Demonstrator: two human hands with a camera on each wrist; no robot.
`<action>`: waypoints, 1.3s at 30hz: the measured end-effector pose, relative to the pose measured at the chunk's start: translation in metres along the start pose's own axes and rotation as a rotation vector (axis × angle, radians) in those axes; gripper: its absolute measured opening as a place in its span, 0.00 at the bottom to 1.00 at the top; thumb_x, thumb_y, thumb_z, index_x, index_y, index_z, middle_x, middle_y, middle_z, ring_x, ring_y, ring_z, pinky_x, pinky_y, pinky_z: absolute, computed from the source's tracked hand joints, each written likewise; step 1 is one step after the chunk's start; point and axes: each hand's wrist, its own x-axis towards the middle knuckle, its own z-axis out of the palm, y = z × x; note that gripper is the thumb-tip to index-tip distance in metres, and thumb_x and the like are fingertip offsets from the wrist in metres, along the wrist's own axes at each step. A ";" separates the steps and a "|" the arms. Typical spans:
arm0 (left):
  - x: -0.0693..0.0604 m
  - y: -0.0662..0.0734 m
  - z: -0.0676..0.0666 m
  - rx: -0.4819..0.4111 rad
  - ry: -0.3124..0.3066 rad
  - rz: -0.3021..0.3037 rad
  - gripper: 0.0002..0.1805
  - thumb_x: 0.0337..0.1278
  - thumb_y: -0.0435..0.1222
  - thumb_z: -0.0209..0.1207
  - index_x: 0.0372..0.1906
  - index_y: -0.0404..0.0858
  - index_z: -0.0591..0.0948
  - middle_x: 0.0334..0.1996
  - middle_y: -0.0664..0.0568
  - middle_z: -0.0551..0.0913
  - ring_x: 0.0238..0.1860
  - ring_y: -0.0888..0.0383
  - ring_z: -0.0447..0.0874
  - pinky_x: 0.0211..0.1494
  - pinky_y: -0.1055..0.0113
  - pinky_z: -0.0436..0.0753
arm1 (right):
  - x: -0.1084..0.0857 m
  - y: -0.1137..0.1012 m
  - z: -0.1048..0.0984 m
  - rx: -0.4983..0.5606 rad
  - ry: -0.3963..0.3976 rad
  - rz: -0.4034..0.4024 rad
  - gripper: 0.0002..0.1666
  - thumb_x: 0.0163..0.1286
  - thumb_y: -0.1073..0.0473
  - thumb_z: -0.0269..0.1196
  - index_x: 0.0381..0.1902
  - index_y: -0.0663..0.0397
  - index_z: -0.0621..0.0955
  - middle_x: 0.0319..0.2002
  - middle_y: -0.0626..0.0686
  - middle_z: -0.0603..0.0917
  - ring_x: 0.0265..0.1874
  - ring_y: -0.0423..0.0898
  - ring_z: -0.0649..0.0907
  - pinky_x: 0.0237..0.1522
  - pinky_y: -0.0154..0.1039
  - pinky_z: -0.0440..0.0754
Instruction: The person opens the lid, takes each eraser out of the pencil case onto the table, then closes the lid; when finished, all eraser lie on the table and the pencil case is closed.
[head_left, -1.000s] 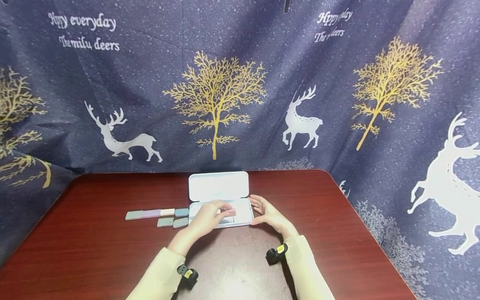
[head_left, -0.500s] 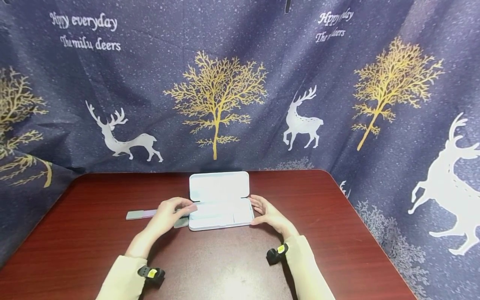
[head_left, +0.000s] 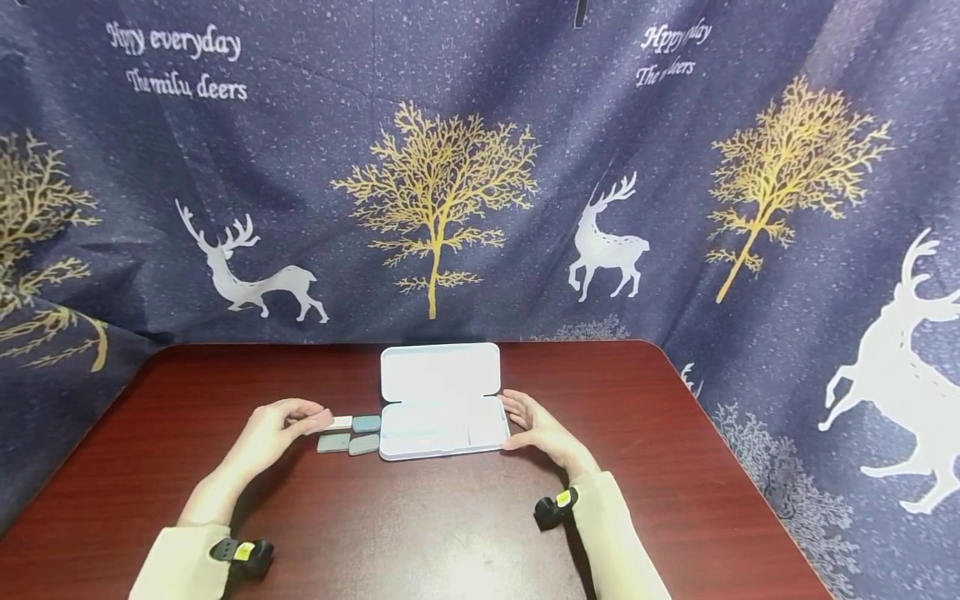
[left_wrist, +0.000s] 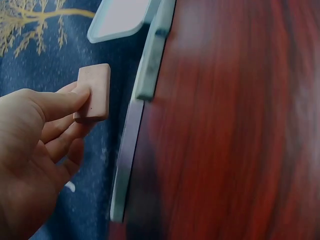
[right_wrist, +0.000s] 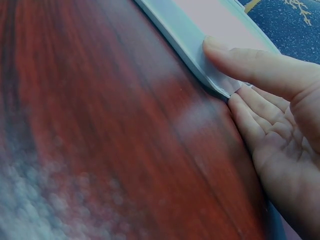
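My left hand (head_left: 262, 433) pinches a pink eraser (left_wrist: 97, 90) between thumb and fingers, raised above a row of flat blocks at the left. A white block (head_left: 340, 423) and a blue block (head_left: 367, 424) show in that row. Nearer me lie a grey-green block (head_left: 333, 443) and a rounded grey one (head_left: 364, 444). The left wrist view also shows a purple block (left_wrist: 130, 130) and a pale green block (left_wrist: 119, 200), which the hand hides in the head view. A pale blue pencil case (head_left: 427, 429) stands with its lid up. My right hand (head_left: 546, 429) holds its right end, thumb over the rim.
The case's raised lid (head_left: 440, 372) leans back near the far table edge. A small divider (head_left: 468, 437) stands inside the case toward the right. Behind the reddish-brown table (head_left: 450, 508) hangs a dark blue cloth (head_left: 480, 167) with deer and trees.
The pink eraser has come out of the pencil case in my left hand, which has travelled leftward over the row of blocks. My right hand stays at the case's right end.
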 end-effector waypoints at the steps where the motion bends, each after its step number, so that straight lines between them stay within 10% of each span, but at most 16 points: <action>1: -0.001 -0.003 -0.002 0.001 -0.004 -0.005 0.14 0.56 0.44 0.67 0.41 0.40 0.87 0.36 0.51 0.89 0.35 0.64 0.85 0.40 0.66 0.83 | 0.000 0.000 0.000 -0.004 0.000 -0.001 0.55 0.53 0.77 0.66 0.73 0.71 0.50 0.73 0.72 0.55 0.74 0.65 0.55 0.75 0.57 0.52; 19: -0.012 -0.023 -0.016 0.102 -0.169 0.053 0.07 0.49 0.30 0.68 0.36 0.40 0.88 0.35 0.51 0.89 0.41 0.58 0.85 0.44 0.61 0.83 | 0.000 0.001 0.000 0.012 0.009 -0.002 0.54 0.53 0.77 0.67 0.73 0.72 0.51 0.73 0.72 0.56 0.74 0.65 0.56 0.75 0.57 0.53; 39: -0.010 -0.019 -0.011 0.138 -0.158 0.104 0.07 0.46 0.29 0.70 0.33 0.38 0.89 0.34 0.47 0.89 0.41 0.43 0.87 0.46 0.46 0.83 | 0.000 0.001 0.001 -0.010 0.011 -0.001 0.54 0.53 0.78 0.66 0.73 0.71 0.52 0.73 0.71 0.56 0.74 0.65 0.56 0.75 0.57 0.53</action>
